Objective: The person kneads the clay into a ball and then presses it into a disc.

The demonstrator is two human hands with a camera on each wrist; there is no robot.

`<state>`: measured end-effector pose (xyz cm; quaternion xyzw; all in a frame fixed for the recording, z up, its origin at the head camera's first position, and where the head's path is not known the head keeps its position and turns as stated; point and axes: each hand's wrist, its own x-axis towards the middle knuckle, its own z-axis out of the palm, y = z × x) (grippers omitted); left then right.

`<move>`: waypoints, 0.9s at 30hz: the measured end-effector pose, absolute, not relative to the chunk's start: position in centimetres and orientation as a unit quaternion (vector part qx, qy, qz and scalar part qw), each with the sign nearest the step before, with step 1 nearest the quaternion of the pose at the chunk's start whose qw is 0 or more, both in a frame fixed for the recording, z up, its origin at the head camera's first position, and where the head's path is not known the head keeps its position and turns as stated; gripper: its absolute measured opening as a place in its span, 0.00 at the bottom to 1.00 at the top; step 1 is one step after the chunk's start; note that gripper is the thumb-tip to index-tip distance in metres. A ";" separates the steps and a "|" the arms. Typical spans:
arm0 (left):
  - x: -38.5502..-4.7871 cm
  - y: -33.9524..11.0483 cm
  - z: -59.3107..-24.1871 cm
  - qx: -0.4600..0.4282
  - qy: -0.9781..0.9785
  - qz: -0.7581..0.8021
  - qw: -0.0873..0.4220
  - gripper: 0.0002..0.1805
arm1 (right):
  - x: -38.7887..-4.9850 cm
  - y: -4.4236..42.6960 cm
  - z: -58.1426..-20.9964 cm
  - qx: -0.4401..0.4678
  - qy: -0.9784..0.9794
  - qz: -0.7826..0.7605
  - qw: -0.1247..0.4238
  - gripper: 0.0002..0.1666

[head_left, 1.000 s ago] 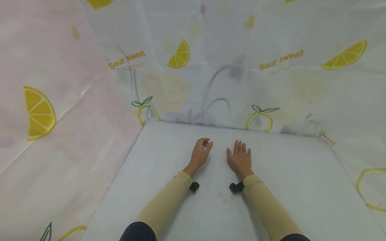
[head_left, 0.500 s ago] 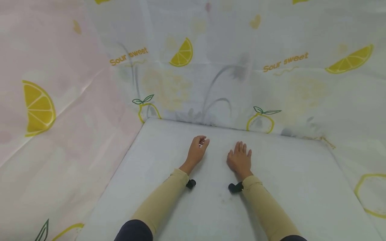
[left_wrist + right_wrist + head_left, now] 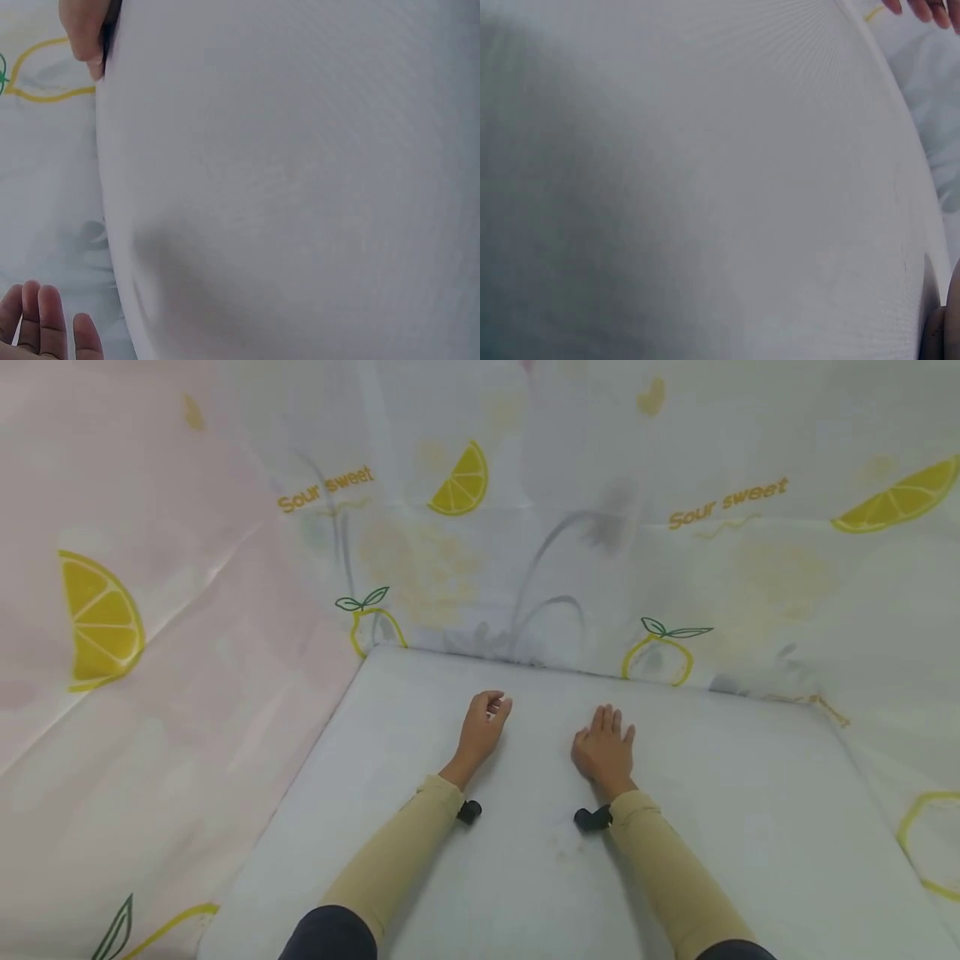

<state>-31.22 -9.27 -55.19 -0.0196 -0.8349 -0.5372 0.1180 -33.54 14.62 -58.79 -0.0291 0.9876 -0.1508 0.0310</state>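
My left hand (image 3: pixel 481 724) is over the far half of a white tabletop (image 3: pixel 525 877). Its fingers curl loosely with nothing in them; several of its fingers (image 3: pixel 51 319) show at the lower left of the left wrist view. To its right, my right hand (image 3: pixel 606 750) is palm down with fingers extended forward, low over or on the surface; contact cannot be told. A gap of bare tabletop separates the two hands. Only a sliver of the right hand (image 3: pixel 952 319) enters the right wrist view, at the lower right edge.
A lemon-printed cloth (image 3: pixel 465 560) hangs along the back and sides of the tabletop. Black wrist devices (image 3: pixel 470 812) sit at the sleeve cuffs. Faint smudges (image 3: pixel 568 850) mark the surface between the forearms.
My left hand has drifted left, widening the gap between the hands. The right hand's thumb has drawn in closer to its fingers. The head view has tilted slightly.
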 end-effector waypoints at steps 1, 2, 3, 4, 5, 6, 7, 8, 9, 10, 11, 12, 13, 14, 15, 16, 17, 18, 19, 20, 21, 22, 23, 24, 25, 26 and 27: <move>-31.2 -9.4 -55.1 -0.018 -0.835 -0.537 0.119 0.24 | -33.5 14.6 -58.7 -0.029 0.987 -0.153 0.031 0.40; -31.1 -9.5 -55.1 -0.017 -0.835 -0.536 0.120 0.24 | -33.5 14.6 -58.6 -0.029 0.987 -0.155 0.030 0.40; -31.0 -9.6 -55.1 -0.015 -0.835 -0.537 0.121 0.24 | -33.5 14.6 -58.6 -0.030 0.987 -0.157 0.029 0.40; -31.0 -9.8 -55.1 -0.013 -0.836 -0.535 0.123 0.24 | -33.4 14.5 -58.5 -0.030 0.986 -0.159 0.029 0.40; -30.9 -9.9 -55.0 -0.011 -0.836 -0.535 0.123 0.24 | -33.3 14.5 -58.4 -0.031 0.986 -0.160 0.029 0.40; -30.8 -10.1 -55.0 -0.008 -0.836 -0.535 0.123 0.24 | -33.3 14.5 -58.4 -0.032 0.986 -0.160 0.030 0.40; -30.7 -10.3 -54.9 -0.005 -0.837 -0.534 0.124 0.24 | -33.2 14.5 -58.4 -0.033 0.986 -0.161 0.031 0.40; -30.6 -10.6 -54.8 -0.003 -0.837 -0.533 0.126 0.23 | -33.1 14.4 -58.3 -0.034 0.986 -0.161 0.031 0.40; -30.5 -10.8 -54.7 0.000 -0.837 -0.532 0.128 0.23 | -33.0 14.4 -58.3 -0.034 0.986 -0.161 0.030 0.40; -30.4 -11.1 -54.6 0.002 -0.837 -0.532 0.129 0.23 | -32.9 14.4 -58.3 -0.035 0.986 -0.160 0.029 0.40; -30.4 -11.4 -54.4 0.004 -0.836 -0.532 0.131 0.23 | -32.9 14.4 -58.3 -0.036 0.986 -0.159 0.028 0.40; -30.4 -11.6 -54.3 0.006 -0.836 -0.532 0.134 0.23 | -32.9 14.4 -58.2 -0.036 0.986 -0.160 0.026 0.40; -30.4 -11.9 -54.2 0.008 -0.837 -0.531 0.136 0.23 | -32.9 14.4 -58.1 -0.037 0.986 -0.160 0.025 0.40; -30.5 -12.1 -54.1 0.010 -0.836 -0.531 0.138 0.23 | -32.9 14.4 -58.0 -0.038 0.986 -0.160 0.024 0.40; -30.5 -12.3 -54.1 0.012 -0.837 -0.530 0.138 0.23 | -33.0 14.4 -58.0 -0.039 0.986 -0.160 0.024 0.40; -30.5 -12.5 -54.1 0.013 -0.836 -0.531 0.140 0.23 | -33.1 14.4 -57.9 -0.039 0.986 -0.159 0.024 0.40; -30.5 -12.6 -54.2 0.015 -0.836 -0.530 0.142 0.23 | -33.1 14.4 -57.8 -0.040 0.986 -0.158 0.024 0.40; -30.5 -12.7 -54.2 0.016 -0.836 -0.530 0.141 0.23 | -33.2 14.4 -57.8 -0.040 0.986 -0.157 0.024 0.40; -30.6 -12.7 -54.3 0.017 -0.836 -0.530 0.141 0.23 | -33.3 14.4 -57.8 -0.041 0.986 -0.157 0.024 0.40; -30.6 -12.8 -54.3 0.019 -0.835 -0.532 0.141 0.23 | -33.4 14.4 -57.8 -0.042 0.987 -0.156 0.024 0.40; -30.6 -12.8 -54.4 0.018 -0.834 -0.534 0.141 0.23 | -33.5 14.4 -57.8 -0.042 0.987 -0.156 0.024 0.40; -30.7 -12.7 -54.4 0.017 -0.833 -0.535 0.140 0.23 | -33.5 14.4 -57.9 -0.042 0.986 -0.158 0.025 0.40; -30.7 -12.7 -54.5 0.017 -0.833 -0.535 0.139 0.23 | -33.6 14.5 -57.9 -0.043 0.986 -0.160 0.027 0.40; -30.7 -12.7 -54.6 0.016 -0.831 -0.538 0.138 0.24 | -33.6 14.5 -58.0 -0.042 0.985 -0.164 0.028 0.40; -30.8 -12.7 -54.8 0.015 -0.831 -0.539 0.138 0.24 | -33.6 14.5 -58.0 -0.041 0.985 -0.166 0.030 0.40; -30.8 -12.6 -55.0 0.014 -0.831 -0.538 0.138 0.24 | -33.7 14.5 -58.2 -0.041 0.984 -0.169 0.031 0.41; -30.8 -12.6 -55.2 0.014 -0.832 -0.537 0.137 0.24 | -33.6 14.5 -58.3 -0.039 0.984 -0.171 0.034 0.41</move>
